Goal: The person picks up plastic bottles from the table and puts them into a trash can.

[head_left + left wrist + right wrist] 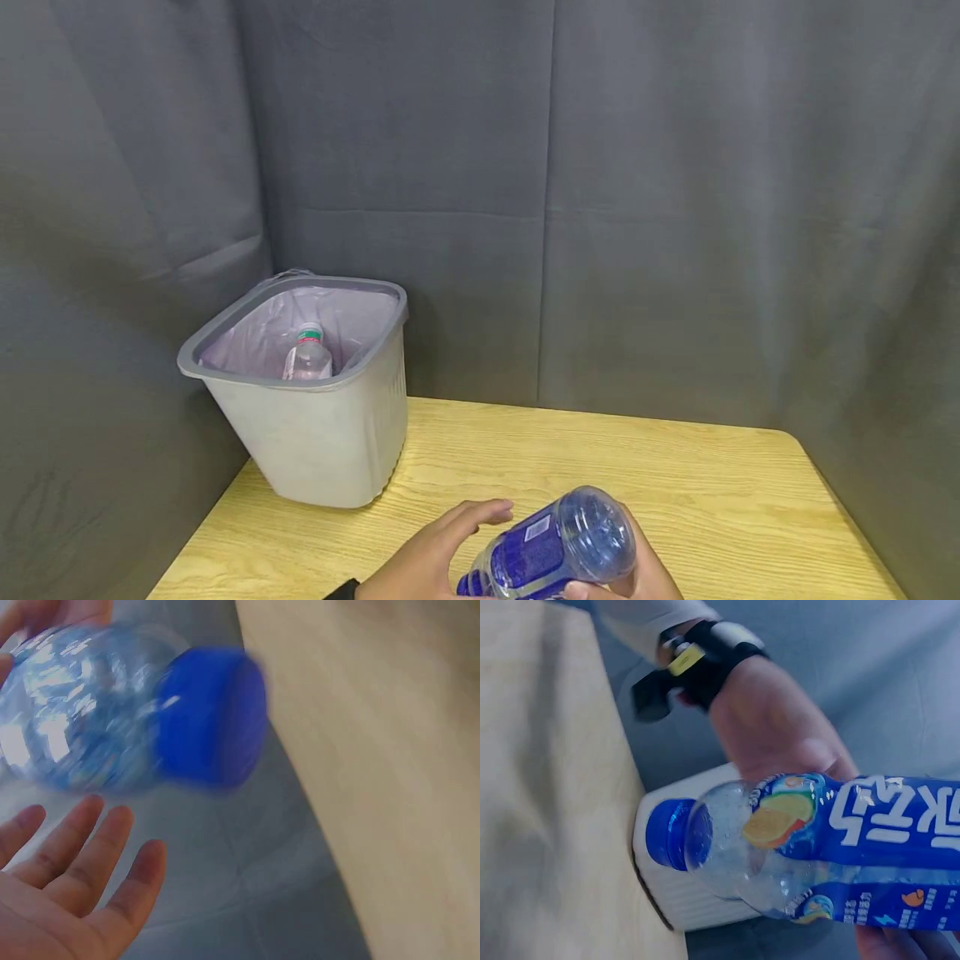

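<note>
A clear plastic bottle (pixel 528 554) with a blue label and blue cap (pixel 214 716) lies tilted above the front of the table, its base up and to the right. My right hand (pixel 648 562) grips it near the base; a few of those fingers (pixel 896 945) show under the label in the right wrist view. My left hand (pixel 427 554) is held beside the bottle, thumb and fingers spread. In the left wrist view, the left fingers (pixel 86 851) extend below the bottle, apart from it. The label (pixel 877 832) carries fruit pictures and white lettering.
A light grey bin (pixel 307 433) with a thin liner stands at the table's back left. Inside it is another clear bottle (pixel 309 358) with a green band at its neck. Grey curtains (pixel 420 167) enclose the wooden table (pixel 675 467) at the back and sides.
</note>
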{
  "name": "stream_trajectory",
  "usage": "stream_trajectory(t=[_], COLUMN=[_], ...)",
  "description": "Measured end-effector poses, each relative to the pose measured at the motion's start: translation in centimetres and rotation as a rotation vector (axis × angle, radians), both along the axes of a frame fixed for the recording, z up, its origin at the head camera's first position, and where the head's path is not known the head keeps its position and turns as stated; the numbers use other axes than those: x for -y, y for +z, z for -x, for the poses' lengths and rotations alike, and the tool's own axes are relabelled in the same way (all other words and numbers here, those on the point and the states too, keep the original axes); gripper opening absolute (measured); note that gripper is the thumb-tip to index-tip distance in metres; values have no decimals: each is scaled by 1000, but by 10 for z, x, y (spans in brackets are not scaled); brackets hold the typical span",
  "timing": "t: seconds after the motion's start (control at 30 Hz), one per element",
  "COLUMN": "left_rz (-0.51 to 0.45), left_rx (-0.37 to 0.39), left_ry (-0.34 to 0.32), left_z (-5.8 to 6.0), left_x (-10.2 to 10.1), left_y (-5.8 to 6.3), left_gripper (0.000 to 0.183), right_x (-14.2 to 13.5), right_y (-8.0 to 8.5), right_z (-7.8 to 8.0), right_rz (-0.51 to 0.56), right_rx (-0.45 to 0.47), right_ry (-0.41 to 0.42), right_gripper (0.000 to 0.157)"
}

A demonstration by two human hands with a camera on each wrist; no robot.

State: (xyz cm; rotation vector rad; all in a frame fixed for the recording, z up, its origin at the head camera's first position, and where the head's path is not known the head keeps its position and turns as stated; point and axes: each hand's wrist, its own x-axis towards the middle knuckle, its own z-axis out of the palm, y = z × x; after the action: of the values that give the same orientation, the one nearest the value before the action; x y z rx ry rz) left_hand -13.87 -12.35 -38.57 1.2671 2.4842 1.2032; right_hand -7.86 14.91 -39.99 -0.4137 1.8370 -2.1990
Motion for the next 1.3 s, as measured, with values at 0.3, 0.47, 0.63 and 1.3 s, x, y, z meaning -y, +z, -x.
stream_trajectory(t=[0.3,0.47,0.63,1.3], left_rz=[12,14,18,-183], left_rx=[19,55,-6,-150], left_ry=[-24,-4,72,728], left_z=[-9,-10,-12,92], left_x=[-7,-4,6,118], left_y=[-20,-11,8,212], left_gripper=[82,82,83,97], right_x=[3,3,1,-17], right_y=[-8,-5,-7,-5], right_z=[-7,-6,1,-11], right_rz=[118,146,67,-347], right_rx=[73,74,-233,-240], right_ry=[5,53,45,-350], right_gripper=[80,81,80,40])
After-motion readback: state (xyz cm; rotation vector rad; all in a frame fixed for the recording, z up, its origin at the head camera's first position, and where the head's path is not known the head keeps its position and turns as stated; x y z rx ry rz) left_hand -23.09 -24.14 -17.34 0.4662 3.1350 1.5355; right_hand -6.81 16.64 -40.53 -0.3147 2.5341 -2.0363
